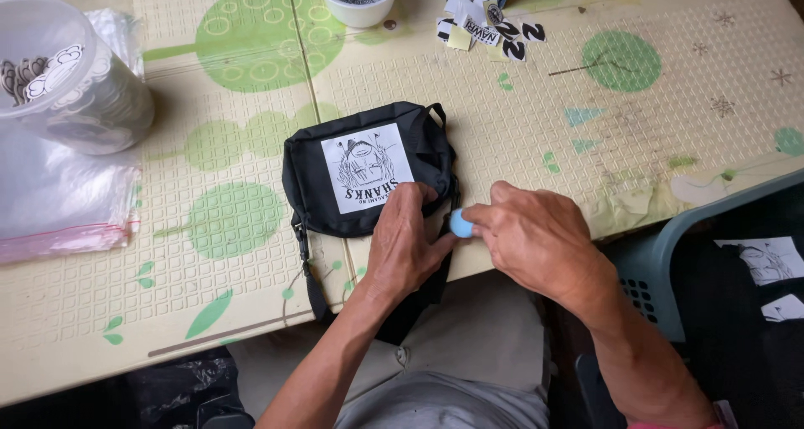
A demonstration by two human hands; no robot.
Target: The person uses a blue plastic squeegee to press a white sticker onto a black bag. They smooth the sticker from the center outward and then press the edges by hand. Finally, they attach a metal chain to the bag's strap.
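- The person sits at the near edge of the table [519, 128], forearms reaching up over a grey lap.
- The right hand [536, 236] has its fingers [479, 220] pinched together on a small round blue piece [461, 223], held right at the lower right corner of the black pouch [368, 169].
- The left hand [406, 245] lies flat on the pouch's lower edge, fingers close together and pressing down, its fingertips just touching the white printed patch [366, 168]; it grips nothing.
- The pouch lies flat on the table near the front edge, with its black strap [311, 270] trailing off the edge toward the lap.
- To the right, beside the table, a grey-blue basket [662, 253] holds dark fabric and a few white printed pieces.
- On the left sits a stack of clear plastic bags [59, 195], and on it a clear tub [71, 77] lies tipped on its side.
- At the far edge stands a white cup [356, 2] filled with small metal rings.
- Just right of the cup is a scattered heap of black-and-white stickers [486, 19].
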